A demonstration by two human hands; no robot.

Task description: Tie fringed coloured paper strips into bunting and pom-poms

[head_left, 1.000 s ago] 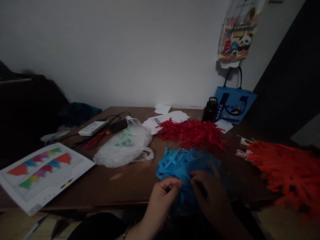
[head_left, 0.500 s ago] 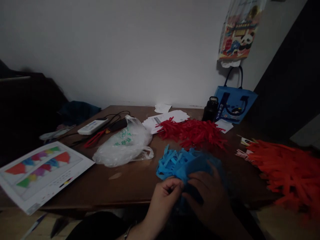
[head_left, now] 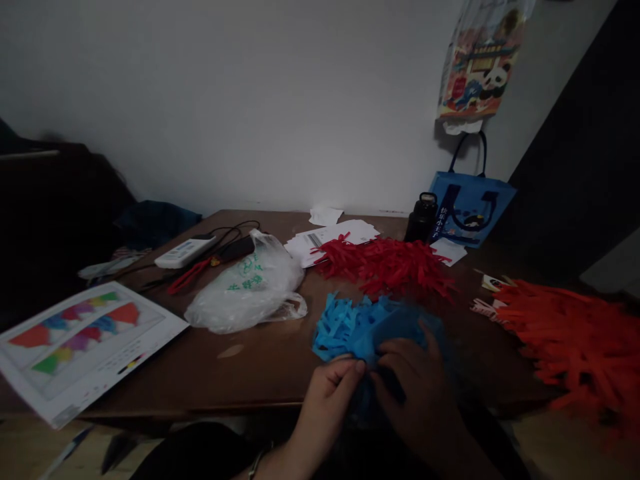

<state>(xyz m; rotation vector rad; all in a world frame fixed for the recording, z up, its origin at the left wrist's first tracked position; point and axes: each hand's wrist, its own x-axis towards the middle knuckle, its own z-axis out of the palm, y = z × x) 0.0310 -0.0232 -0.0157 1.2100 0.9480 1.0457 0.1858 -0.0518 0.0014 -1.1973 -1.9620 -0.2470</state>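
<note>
Blue cut strips [head_left: 345, 327] bunch together at the table's front edge, joined to a smoother blue sheet part. My left hand [head_left: 333, 390] pinches the lower edge of this blue material between thumb and fingers. Beside it on the right, my right hand [head_left: 413, 380] has its fingers curled on the blue material, with the index finger raised. Its fingertips are dim and partly lost against the blue. Just behind lies a heap of red strips [head_left: 390, 263]. Orange strips [head_left: 585, 340] spread over the table's right side and past its front edge.
A clear plastic bag [head_left: 245, 287], a white power strip [head_left: 185, 252] and a printed sheet [head_left: 90, 347] are on the left. Papers [head_left: 340, 237], a black bottle [head_left: 421, 217] and a blue tote bag [head_left: 467, 207] stand or lie toward the wall.
My left thumb and fingers have closed together more at the blue edge. My right hand has shifted very slightly; the blue material stays in nearly the same place.
</note>
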